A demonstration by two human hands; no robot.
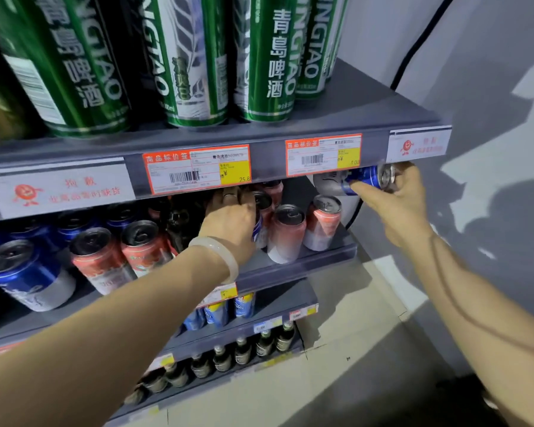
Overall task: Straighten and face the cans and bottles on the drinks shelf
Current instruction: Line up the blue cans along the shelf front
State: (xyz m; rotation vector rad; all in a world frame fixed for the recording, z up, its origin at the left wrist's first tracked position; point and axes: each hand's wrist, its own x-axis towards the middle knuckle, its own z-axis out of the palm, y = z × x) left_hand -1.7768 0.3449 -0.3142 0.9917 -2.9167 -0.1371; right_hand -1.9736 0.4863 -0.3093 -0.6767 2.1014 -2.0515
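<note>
My right hand (398, 198) grips a blue and white can (356, 180), held on its side just under the upper shelf's right end. My left hand (233, 221) reaches into the middle shelf (290, 269) and curls round a can (261, 223) among the red and white cans (285, 232); its label is mostly hidden by my fingers. More red cans (105, 257) and blue cans (25, 272) stand to the left on that shelf. Tall green beer cans (265, 63) line the upper shelf.
Price tags (196, 169) hang on the upper shelf's front edge. Lower shelves hold blue cans (219, 312) and dark bottles (244, 349). A grey wall with a black cable (420, 41) stands to the right, and pale floor lies below.
</note>
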